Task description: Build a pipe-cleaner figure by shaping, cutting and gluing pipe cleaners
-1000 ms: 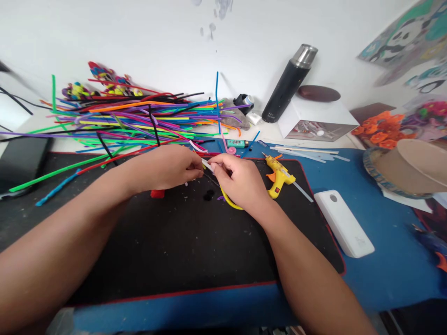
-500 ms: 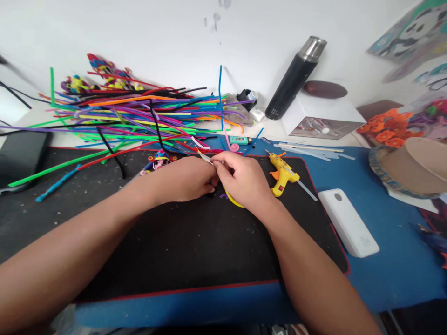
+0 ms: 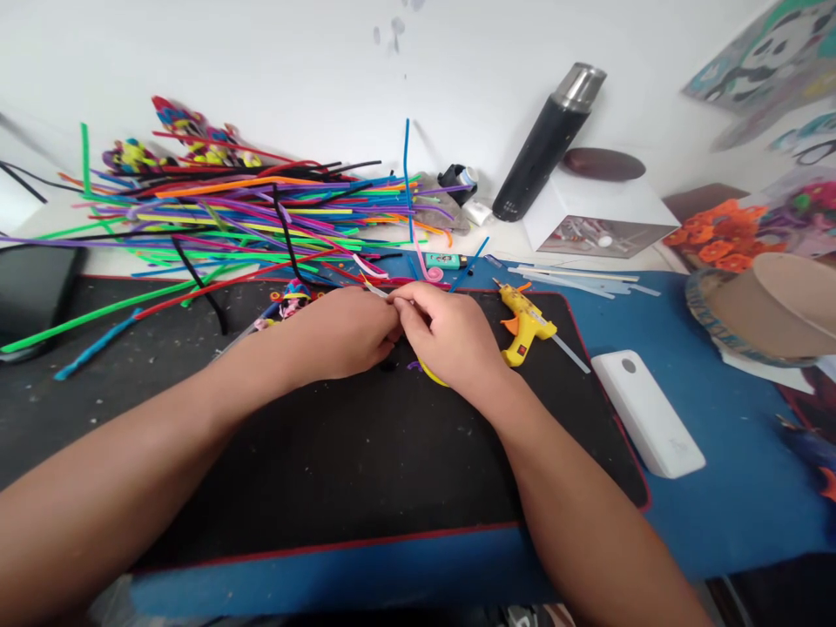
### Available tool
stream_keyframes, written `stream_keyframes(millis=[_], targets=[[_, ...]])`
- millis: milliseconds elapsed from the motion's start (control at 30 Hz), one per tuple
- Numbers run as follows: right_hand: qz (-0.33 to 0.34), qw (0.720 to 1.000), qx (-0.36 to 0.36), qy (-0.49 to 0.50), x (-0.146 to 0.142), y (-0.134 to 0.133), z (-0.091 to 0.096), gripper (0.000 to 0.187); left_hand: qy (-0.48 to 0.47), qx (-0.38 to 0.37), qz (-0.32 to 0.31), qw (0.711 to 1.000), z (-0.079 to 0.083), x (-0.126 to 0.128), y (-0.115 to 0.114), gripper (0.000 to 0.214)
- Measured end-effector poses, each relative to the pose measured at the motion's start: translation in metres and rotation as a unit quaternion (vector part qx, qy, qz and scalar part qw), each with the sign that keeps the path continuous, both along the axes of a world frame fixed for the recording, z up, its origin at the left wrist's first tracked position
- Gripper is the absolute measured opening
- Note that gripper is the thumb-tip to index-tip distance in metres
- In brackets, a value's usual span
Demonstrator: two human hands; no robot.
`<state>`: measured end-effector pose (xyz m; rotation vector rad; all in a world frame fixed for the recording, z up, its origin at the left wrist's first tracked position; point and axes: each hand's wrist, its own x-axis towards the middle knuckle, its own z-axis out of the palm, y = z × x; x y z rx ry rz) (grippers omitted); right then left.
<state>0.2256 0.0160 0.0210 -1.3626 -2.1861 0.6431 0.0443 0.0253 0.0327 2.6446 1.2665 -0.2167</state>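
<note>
My left hand and my right hand meet above the black mat, both with curled fingers. A thin, pale, pointed piece sticks out past the pinched thumb and fingers of my right hand; its kind is unclear. What my left fingers hold is hidden behind the back of the hand. A curved yellow piece shows beneath my right hand, mostly covered, beside a small purple curl. Behind my left wrist lies a small multicoloured figure, partly hidden.
Many coloured pipe cleaners are heaped along the wall. To the right lie a yellow glue gun, clear glue sticks and a white power bank. A black flask leans by a white box. A teal lighter lies behind my hands.
The whole view has shifted slightly, so things appear a little farther left. My hands stay together, and less of the pale piece shows between them.
</note>
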Motion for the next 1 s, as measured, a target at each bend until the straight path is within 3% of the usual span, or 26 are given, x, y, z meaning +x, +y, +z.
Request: stream_keyframes(millis=[167,467,767,1000], targets=[[0.005,1.000,-0.007,-0.016,-0.001,-0.001,0.003,0.026,0.001,-0.046,0.007,0.999,-0.001,-0.004,0.002,0.019],[0.014,0.999,-0.006,-0.030,-0.002,-0.002,0.006,0.026,-0.019,-0.090,0.011,0.996,0.017,-0.012,0.007,0.023],[0.003,1.000,0.004,0.021,0.000,0.001,0.000,0.026,-0.027,-0.051,0.046,0.997,0.011,-0.007,0.006,0.023],[0.006,0.999,-0.002,0.041,0.000,0.000,-0.001,0.024,0.022,-0.019,0.044,0.999,0.001,0.001,0.002,0.027]])
